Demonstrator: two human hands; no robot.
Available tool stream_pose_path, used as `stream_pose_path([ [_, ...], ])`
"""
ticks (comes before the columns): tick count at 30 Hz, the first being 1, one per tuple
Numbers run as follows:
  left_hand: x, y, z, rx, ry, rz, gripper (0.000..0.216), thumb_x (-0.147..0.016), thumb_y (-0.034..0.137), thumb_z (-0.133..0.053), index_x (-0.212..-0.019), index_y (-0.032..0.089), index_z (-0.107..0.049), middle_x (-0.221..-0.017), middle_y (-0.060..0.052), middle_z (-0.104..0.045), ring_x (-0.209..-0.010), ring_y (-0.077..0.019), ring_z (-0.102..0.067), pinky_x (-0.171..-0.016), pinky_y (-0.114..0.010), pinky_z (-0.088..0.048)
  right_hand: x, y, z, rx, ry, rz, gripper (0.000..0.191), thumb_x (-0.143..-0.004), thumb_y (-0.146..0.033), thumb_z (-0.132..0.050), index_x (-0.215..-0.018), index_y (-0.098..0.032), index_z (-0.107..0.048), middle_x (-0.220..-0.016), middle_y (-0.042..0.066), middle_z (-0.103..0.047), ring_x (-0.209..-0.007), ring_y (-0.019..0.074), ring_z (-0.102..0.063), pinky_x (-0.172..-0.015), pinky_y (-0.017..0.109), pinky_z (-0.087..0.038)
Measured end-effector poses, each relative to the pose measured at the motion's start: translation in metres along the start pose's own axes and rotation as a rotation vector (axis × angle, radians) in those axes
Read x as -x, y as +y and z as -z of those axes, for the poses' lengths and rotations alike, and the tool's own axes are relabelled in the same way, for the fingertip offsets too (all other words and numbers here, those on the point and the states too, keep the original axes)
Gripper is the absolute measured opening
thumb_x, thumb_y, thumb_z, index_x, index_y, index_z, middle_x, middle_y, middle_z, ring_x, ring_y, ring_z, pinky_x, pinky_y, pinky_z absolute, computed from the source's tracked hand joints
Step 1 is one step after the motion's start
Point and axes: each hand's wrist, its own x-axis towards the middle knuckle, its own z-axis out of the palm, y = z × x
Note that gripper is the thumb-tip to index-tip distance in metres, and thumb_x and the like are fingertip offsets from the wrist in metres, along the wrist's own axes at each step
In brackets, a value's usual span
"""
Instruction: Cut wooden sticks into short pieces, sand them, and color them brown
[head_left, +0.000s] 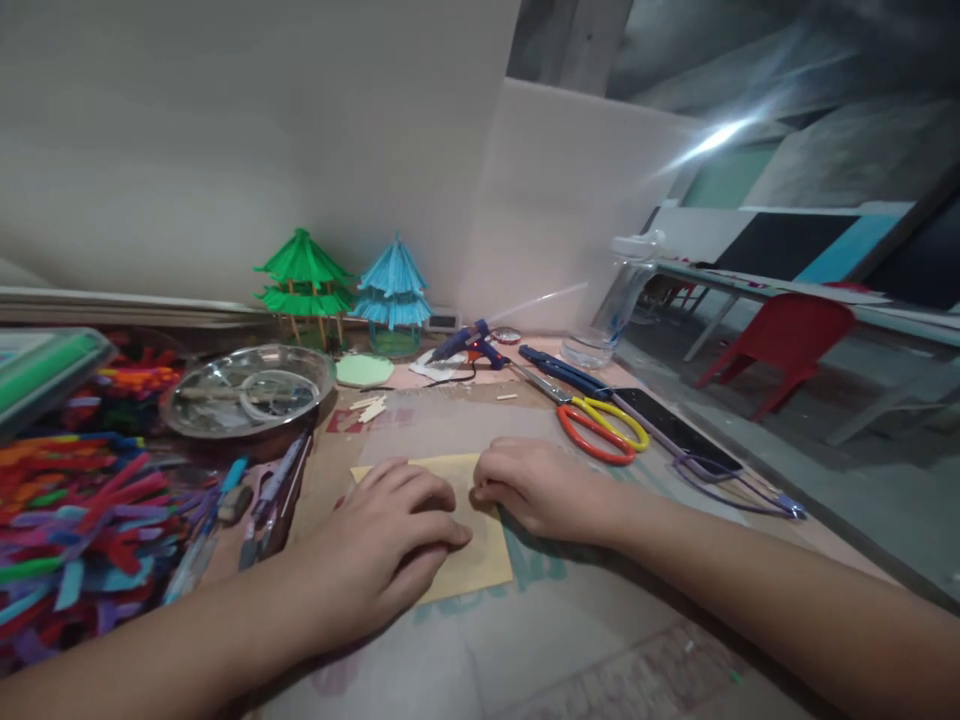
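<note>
A sheet of yellow paper (476, 570) lies flat on the cardboard-covered table top. My left hand (401, 535) rests over its left and middle part, fingers loosely bent and a little apart. At the upper right edge of the sheet, my right hand (536, 485) has its fingers curled together against the paper; the fingertips are partly hidden. Orange-and-yellow-handled scissors (596, 430) lie just beyond the right hand. Small pale sticks (367, 408) are scattered behind the sheet.
A blue glue gun (469, 345), green (304, 275) and blue (394, 285) paper pagodas stand at the back. Left are a metal plate (176, 410) and colourful pipe cleaners (82, 540). A phone (675, 430) lies near the right edge; a red chair (787, 340) stands beyond.
</note>
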Motion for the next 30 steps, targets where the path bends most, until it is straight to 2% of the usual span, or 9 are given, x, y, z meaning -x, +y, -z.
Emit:
stream_pose_path([
  [4,0.0005,-0.0003,-0.0007,-0.002,0.014,-0.019,0.027,-0.091,0.013,-0.046,-0.101,0.026,-0.067,-0.105,-0.004,-0.060,-0.103,-0.0225,-0.051,-0.092,-0.039,-0.040,0.0048,-0.0066,0.0020,-0.230,-0.113,0.072,0.013,-0.087,-0.010,-0.057,-0.078,-0.016,-0.064,-0.076,0.003,-0.068,-0.073,0.0133,-0.061,-0.067,0.022,-0.044],
  [6,0.0004,-0.0005,-0.0012,-0.003,0.020,-0.025,0.027,-0.091,0.013,-0.046,-0.099,0.025,-0.068,-0.104,-0.004,-0.061,-0.102,-0.0219,-0.052,-0.092,-0.039,-0.040,0.0046,-0.0081,0.0024,-0.192,-0.149,0.100,0.013,-0.088,-0.011,-0.056,-0.078,-0.016,-0.064,-0.076,0.004,-0.067,-0.074,0.0142,-0.060,-0.068,0.023,-0.043],
  [9,-0.0001,0.0000,-0.0011,-0.009,0.036,-0.020,0.026,-0.092,0.015,-0.046,-0.099,0.025,-0.068,-0.103,-0.005,-0.060,-0.102,-0.0220,-0.052,-0.091,-0.038,-0.041,-0.0011,-0.0044,0.0011,-0.017,-0.053,0.020,0.012,-0.086,-0.010,-0.057,-0.078,-0.016,-0.063,-0.076,0.006,-0.065,-0.076,0.0176,-0.058,-0.066,0.026,-0.041],
  [11,-0.0002,0.0003,-0.0009,-0.012,0.036,-0.017,0.025,-0.092,0.016,-0.045,-0.100,0.026,-0.067,-0.103,-0.005,-0.061,-0.102,-0.0222,-0.052,-0.090,-0.038,-0.041,-0.0028,-0.0021,0.0000,-0.016,-0.005,-0.011,0.011,-0.086,-0.009,-0.057,-0.079,-0.016,-0.063,-0.076,0.006,-0.065,-0.075,0.0177,-0.058,-0.066,0.026,-0.041],
  [15,0.0000,-0.0008,-0.0019,0.004,0.023,-0.020,0.025,-0.091,0.015,-0.045,-0.098,0.025,-0.067,-0.104,-0.004,-0.061,-0.103,-0.0222,-0.052,-0.092,-0.039,-0.040,0.0025,-0.0035,0.0001,-0.197,-0.094,0.092,0.012,-0.087,-0.010,-0.057,-0.079,-0.017,-0.063,-0.075,0.003,-0.066,-0.072,0.0144,-0.059,-0.066,0.023,-0.042],
  [17,0.0000,-0.0013,-0.0024,0.011,0.009,-0.012,0.025,-0.092,0.015,-0.045,-0.099,0.026,-0.067,-0.105,-0.004,-0.061,-0.104,-0.0226,-0.051,-0.092,-0.040,-0.039,0.0025,-0.0030,-0.0001,-0.165,-0.109,0.115,0.012,-0.087,-0.010,-0.056,-0.079,-0.016,-0.064,-0.075,0.004,-0.066,-0.073,0.0152,-0.059,-0.066,0.024,-0.042],
  [21,0.0000,-0.0002,-0.0014,0.008,0.010,0.001,0.025,-0.093,0.017,-0.045,-0.101,0.026,-0.067,-0.105,-0.005,-0.060,-0.103,-0.0233,-0.052,-0.093,-0.042,-0.039,-0.0042,0.0013,-0.0018,0.009,-0.006,0.014,0.010,-0.086,-0.010,-0.058,-0.078,-0.014,-0.063,-0.075,0.007,-0.063,-0.074,0.0178,-0.056,-0.065,0.026,-0.040],
  [26,0.0006,0.0003,-0.0002,0.021,0.018,-0.021,0.025,-0.091,0.012,-0.046,-0.099,0.025,-0.066,-0.106,-0.005,-0.059,-0.104,-0.0229,-0.050,-0.092,-0.040,-0.040,0.0009,-0.0048,-0.0002,-0.216,-0.078,0.107,0.010,-0.086,-0.011,-0.060,-0.077,-0.016,-0.063,-0.072,0.002,-0.062,-0.072,0.0138,-0.057,-0.066,0.022,-0.042],
  [30,0.0003,0.0006,0.0008,0.012,0.013,-0.028,0.024,-0.091,0.012,-0.046,-0.099,0.024,-0.066,-0.103,-0.004,-0.060,-0.102,-0.0222,-0.051,-0.093,-0.041,-0.039,-0.0035,-0.0022,-0.0017,-0.101,-0.057,0.072,0.010,-0.085,-0.011,-0.060,-0.078,-0.016,-0.064,-0.074,0.004,-0.062,-0.075,0.0164,-0.055,-0.066,0.024,-0.041],
])
